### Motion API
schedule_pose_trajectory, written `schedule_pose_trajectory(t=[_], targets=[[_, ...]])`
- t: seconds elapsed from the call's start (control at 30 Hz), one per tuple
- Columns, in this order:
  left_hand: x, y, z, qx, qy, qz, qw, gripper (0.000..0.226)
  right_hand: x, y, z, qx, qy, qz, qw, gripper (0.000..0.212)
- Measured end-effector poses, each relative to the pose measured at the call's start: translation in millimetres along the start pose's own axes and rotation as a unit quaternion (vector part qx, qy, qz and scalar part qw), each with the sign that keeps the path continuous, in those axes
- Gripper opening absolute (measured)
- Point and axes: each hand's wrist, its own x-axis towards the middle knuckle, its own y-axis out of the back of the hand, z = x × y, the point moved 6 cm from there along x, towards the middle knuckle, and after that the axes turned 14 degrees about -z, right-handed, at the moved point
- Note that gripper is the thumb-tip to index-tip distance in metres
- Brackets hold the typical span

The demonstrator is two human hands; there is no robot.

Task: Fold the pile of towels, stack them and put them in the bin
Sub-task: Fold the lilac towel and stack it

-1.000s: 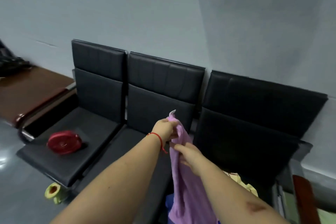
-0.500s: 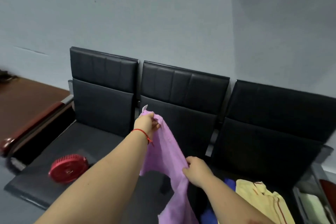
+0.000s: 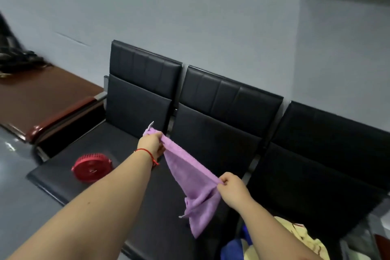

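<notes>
Nearest the camera, at about 5 o'clock in the view, a heap of cloth lies on the right-hand seat: a yellow towel (image 3: pixel 304 238) and, just to its left, a blue towel (image 3: pixel 232 247), both partly cut off by the lower edge.

Two bare forearms reach out from the bottom. The right hand (image 3: pixel 233 191), at about 4 o'clock from the centre, has its fingers curled and pinches one corner of a purple towel (image 3: pixel 190 177). The left hand (image 3: pixel 150 144), a little farther out near the centre, wears a red string (image 3: pixel 147 153) round the wrist and grips the opposite corner, where a small white tag sticks up. The top edge of the purple towel is stretched between the two hands; the rest hangs down in loose folds over the middle seat, in the air.

At 8 o'clock from the left hand a round red fan (image 3: pixel 91 168) lies on the left seat of a black bench (image 3: pixel 221 112) with three padded places. Farther off, at 9 o'clock, stands a brown table (image 3: pixel 42 95). Behind the bench rises a pale grey wall (image 3: pixel 190 17), with a framed picture's corner at 1 o'clock. No bin is in view.
</notes>
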Motion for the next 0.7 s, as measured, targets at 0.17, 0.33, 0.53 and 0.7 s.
schedule_pose_trajectory(t=[0.17, 0.33, 0.53, 0.7], targets=[[0, 9, -62, 0.075, 0.062, -0.001, 0.995, 0.042, -8, -27, 41, 0.019, -0.012, -0.012, 1.000, 0.024], [27, 18, -123, 0.170, 0.096, -0.041, 0.980, 0.039, 8, -29, 82, 0.129, -0.078, 0.075, 0.986, 0.028], [86, 51, -184, 0.270, 0.111, -0.070, 0.954, 0.036, 61, -81, 117, 0.148, -0.117, 0.086, 0.978, 0.026], [120, 78, -259, 0.449, 0.098, -0.098, 0.883, 0.008, 107, -145, 147, 0.136, -0.132, 0.077, 0.979, 0.026]])
